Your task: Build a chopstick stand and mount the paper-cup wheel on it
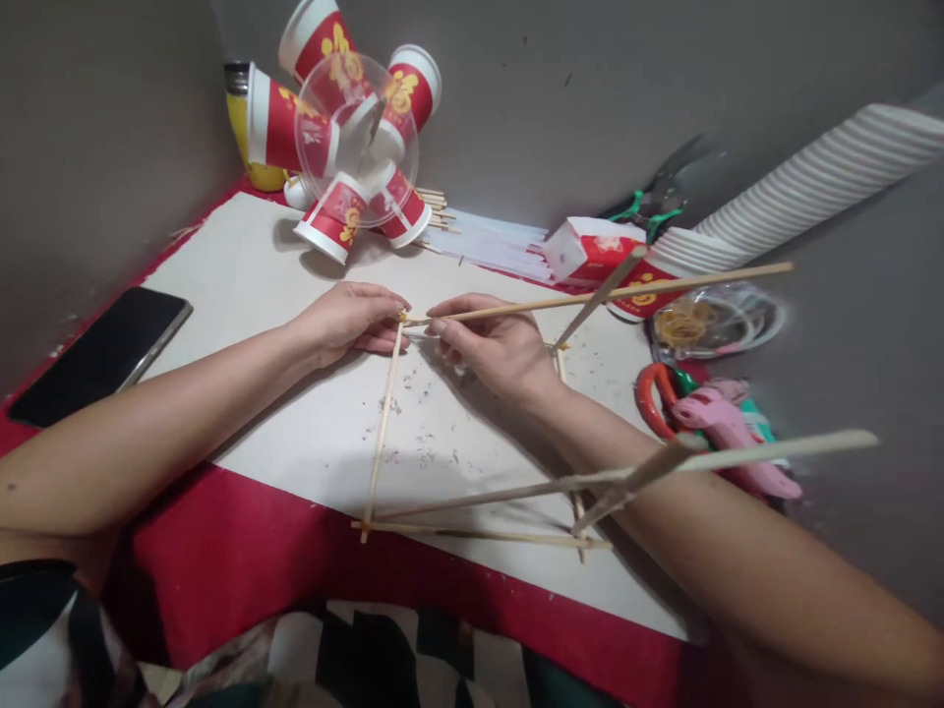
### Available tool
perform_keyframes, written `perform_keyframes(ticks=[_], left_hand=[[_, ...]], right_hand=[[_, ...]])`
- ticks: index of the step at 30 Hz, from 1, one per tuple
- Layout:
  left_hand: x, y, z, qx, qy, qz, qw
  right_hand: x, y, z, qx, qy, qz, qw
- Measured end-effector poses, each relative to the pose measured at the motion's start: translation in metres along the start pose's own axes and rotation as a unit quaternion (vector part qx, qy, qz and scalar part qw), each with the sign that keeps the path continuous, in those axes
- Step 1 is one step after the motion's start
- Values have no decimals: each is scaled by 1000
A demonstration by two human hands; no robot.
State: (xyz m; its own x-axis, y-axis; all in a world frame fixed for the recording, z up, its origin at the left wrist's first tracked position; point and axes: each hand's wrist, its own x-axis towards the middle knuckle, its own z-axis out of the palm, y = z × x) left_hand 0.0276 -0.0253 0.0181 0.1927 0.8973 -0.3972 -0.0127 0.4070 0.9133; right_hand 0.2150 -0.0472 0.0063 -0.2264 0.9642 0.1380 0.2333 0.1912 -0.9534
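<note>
A frame of thin wooden sticks (384, 428) stands on the white board (295, 413), its corners bound with small orange-yellow bands. At the far left corner, my left hand (346, 320) pinches the joint between thumb and fingers. My right hand (498, 344) is closed just to the right of that joint, thumb and forefinger at the end of a long wooden stick (664, 285) that slants up to the right. Another slanted pair of sticks rises from the near side and crosses over my right forearm. What my right fingertips grip underneath is partly hidden.
A wheel of red paper cups (280, 128) stands at the back. A black phone (99, 354) lies left. Along the right are stacked paper cups (811, 187), green-handled pliers (656, 211), a bag of rubber bands (685, 324), orange-handled scissors (653, 398) and a pink tool (727, 433).
</note>
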Motion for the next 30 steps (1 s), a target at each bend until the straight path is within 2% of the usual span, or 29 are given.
perform_keyframes(ticks=[8,14,22,30], left_hand=[[-1,-2,1,53,15,-17,998],[-2,-9,5,108,26,33,993],[-4,-15,6,62,30,49,996],[-6,-11,8,52,28,42,997]], right_hand=[[-6,10,8,13,38,5,999],[-6,14,6,26,16,7,999],[-5,20,7,37,0,13,999],[-6,23,10,56,-1,14,998]])
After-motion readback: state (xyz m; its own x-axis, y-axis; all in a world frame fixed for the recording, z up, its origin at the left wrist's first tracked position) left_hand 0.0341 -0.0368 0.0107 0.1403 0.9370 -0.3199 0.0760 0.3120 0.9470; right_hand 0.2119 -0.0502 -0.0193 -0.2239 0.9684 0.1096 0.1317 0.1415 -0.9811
